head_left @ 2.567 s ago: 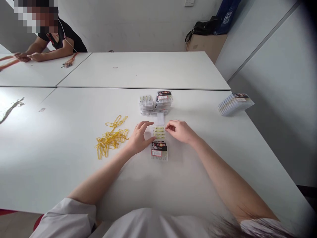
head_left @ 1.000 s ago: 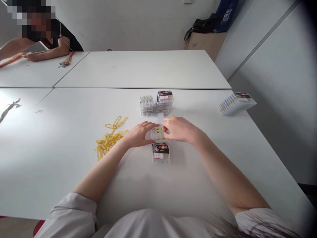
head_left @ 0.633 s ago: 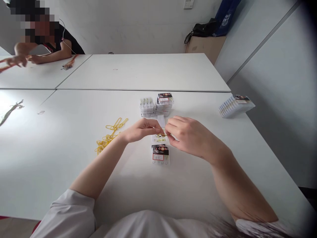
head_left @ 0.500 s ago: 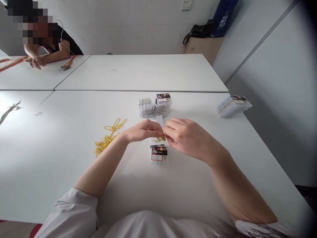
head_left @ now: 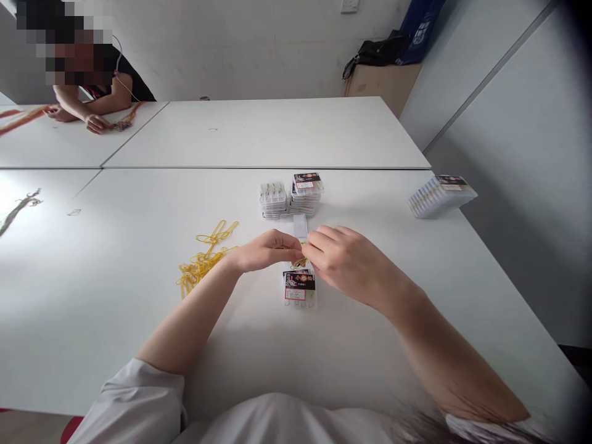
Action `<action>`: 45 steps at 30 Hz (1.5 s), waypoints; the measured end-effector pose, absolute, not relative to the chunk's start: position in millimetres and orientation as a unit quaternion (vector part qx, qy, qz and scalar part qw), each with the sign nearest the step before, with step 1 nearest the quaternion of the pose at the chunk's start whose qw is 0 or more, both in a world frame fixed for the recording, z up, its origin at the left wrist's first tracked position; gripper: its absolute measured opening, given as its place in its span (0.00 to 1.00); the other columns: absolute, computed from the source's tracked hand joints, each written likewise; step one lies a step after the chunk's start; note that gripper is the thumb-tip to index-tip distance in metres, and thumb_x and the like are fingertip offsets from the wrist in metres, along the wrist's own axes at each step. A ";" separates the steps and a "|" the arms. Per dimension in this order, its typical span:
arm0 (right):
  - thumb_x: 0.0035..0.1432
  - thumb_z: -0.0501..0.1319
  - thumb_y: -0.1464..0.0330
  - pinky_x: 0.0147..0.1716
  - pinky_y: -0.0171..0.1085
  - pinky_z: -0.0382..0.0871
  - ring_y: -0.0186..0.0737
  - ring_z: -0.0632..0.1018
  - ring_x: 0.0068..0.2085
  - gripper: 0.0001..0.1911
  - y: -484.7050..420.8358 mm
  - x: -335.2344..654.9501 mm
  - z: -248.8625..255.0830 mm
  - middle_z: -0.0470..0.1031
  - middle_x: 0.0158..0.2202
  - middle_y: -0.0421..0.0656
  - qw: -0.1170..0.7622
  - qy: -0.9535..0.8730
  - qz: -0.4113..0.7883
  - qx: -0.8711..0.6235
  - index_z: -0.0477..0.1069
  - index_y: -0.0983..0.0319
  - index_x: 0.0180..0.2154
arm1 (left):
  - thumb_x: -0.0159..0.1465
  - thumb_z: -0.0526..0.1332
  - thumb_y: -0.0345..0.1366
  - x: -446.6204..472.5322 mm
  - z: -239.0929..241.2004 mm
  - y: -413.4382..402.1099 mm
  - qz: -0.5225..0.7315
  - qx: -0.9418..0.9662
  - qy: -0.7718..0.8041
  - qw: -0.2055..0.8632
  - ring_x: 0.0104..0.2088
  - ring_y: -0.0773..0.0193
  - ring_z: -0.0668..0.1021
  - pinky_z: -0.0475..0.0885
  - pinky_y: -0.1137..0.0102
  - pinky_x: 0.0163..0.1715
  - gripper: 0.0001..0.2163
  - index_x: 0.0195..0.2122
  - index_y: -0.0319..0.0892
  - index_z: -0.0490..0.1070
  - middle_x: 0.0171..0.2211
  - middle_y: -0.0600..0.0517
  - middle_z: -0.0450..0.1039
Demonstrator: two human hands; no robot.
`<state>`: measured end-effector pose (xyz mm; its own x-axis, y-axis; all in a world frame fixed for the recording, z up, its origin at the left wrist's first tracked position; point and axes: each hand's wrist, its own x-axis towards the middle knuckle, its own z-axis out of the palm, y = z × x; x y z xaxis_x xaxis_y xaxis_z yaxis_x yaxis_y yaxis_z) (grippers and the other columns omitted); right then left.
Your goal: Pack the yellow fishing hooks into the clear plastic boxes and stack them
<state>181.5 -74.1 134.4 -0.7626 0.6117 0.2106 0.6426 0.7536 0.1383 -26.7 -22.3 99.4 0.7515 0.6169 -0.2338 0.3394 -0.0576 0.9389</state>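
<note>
My left hand (head_left: 266, 250) and my right hand (head_left: 345, 259) meet fingertip to fingertip just above the white table (head_left: 115, 308). Both are pinched on a small yellow band (head_left: 300, 263), which peeks out between and below the fingers. Right under them lies a small packet with a black and red label (head_left: 298, 288). Beyond my fingers a clear flat packet (head_left: 300, 224) lies on the table. Left of my left hand sits a loose heap of yellow bands (head_left: 203, 259).
Two short stacks of small packets (head_left: 291, 194) stand beyond my hands. A longer row of packets (head_left: 440, 194) lies at the table's right edge. A person at the far left table handles orange strips (head_left: 23, 117). A cardboard box with bags (head_left: 383, 74) stands by the wall.
My hands rose off the packet they were pressing on the table and came together, pinching a yellow band between the fingertips. The person at the far left shifted their hands.
</note>
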 end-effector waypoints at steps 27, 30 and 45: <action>0.68 0.60 0.64 0.28 0.33 0.71 0.33 0.77 0.28 0.08 -67.6 212.4 140.2 0.80 0.32 0.41 0.325 -0.668 0.605 -0.284 0.64 0.58 0.36 | 0.63 0.67 0.43 -27.4 120.8 -34.1 0.160 0.699 0.273 0.641 0.34 0.66 0.75 0.71 0.68 0.38 0.12 0.34 0.38 0.76 0.31 0.50 0.75; 0.67 0.61 0.63 0.30 0.34 0.72 0.33 0.76 0.29 0.07 -68.1 210.9 141.7 0.75 0.29 0.39 0.332 -0.677 0.581 -0.307 0.67 0.59 0.37 | 0.62 0.67 0.43 -26.1 121.0 -35.1 0.180 0.694 0.285 0.637 0.33 0.67 0.74 0.71 0.70 0.36 0.12 0.33 0.38 0.76 0.30 0.50 0.75; 0.62 0.65 0.54 0.31 0.37 0.69 0.38 0.78 0.33 0.16 -68.3 200.8 136.6 0.77 0.30 0.40 0.228 -0.673 0.517 -0.478 0.73 0.56 0.45 | 0.62 0.69 0.42 -18.3 114.0 -36.1 0.351 0.596 0.302 0.656 0.32 0.70 0.74 0.69 0.72 0.37 0.12 0.30 0.38 0.75 0.28 0.53 0.73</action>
